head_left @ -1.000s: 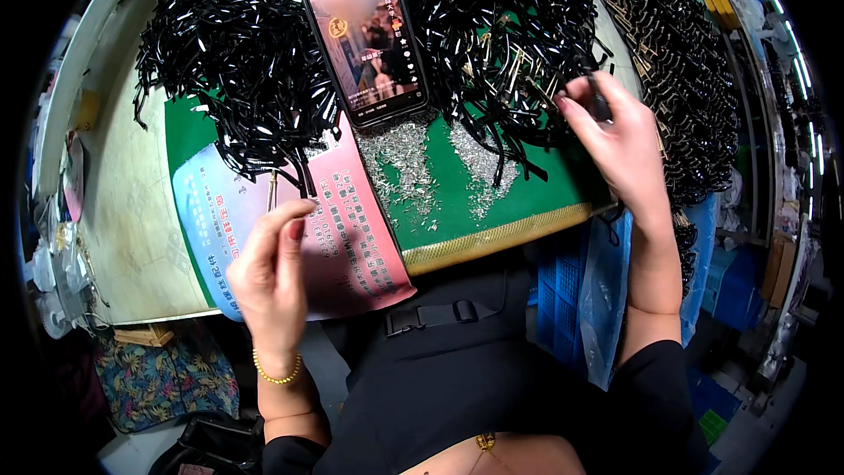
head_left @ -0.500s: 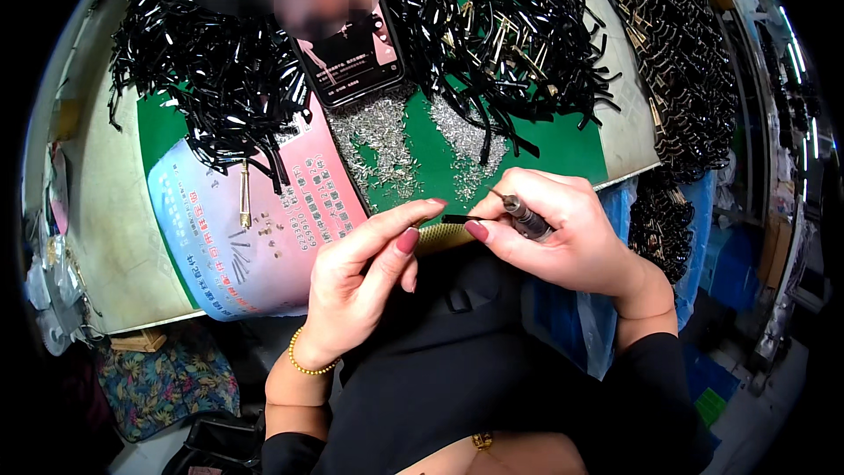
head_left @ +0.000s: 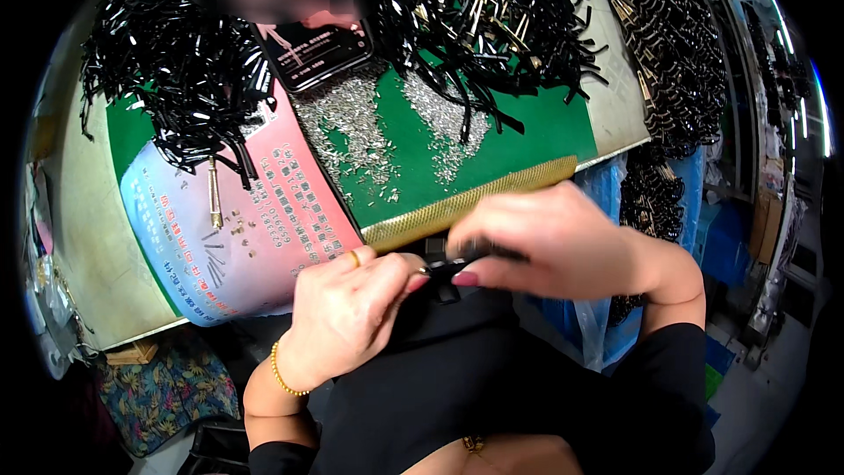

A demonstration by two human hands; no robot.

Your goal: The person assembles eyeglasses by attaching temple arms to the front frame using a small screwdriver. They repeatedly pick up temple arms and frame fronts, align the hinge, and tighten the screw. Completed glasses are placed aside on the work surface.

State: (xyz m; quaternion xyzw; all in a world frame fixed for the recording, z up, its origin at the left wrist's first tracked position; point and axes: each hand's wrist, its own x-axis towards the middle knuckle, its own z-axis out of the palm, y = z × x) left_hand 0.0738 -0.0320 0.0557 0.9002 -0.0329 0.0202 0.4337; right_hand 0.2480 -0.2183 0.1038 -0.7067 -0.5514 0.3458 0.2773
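Note:
My left hand [head_left: 347, 312] is closed, thumb and fingertips pinched on the end of a short black strip [head_left: 450, 266] in front of the table edge. A glint of metal shows at the pinch. My right hand [head_left: 563, 242] is closed around a small dark screwdriver-like tool [head_left: 501, 252], with the thumb beside the strip; motion blurs hand and tool, and the tool's tip cannot be made out. Just beyond both hands lies a gold mesh strip [head_left: 475, 202] along the edge. Small silver metal pieces [head_left: 347, 127] lie scattered on the green mat [head_left: 536, 127].
Heaps of black strips [head_left: 185, 44] and strips with gold-coloured parts [head_left: 492, 18] cover the far table. A phone [head_left: 321, 53] rests between them. At left lies a pink-blue printed sheet [head_left: 246, 237] with a metal pin [head_left: 214, 193]. More strips hang at right [head_left: 668, 53] above blue plastic [head_left: 598, 299].
My left hand has moved down and closed on the strip, its fingers having been apart from it before. My right hand has lowered and turned. The view has shifted slightly.

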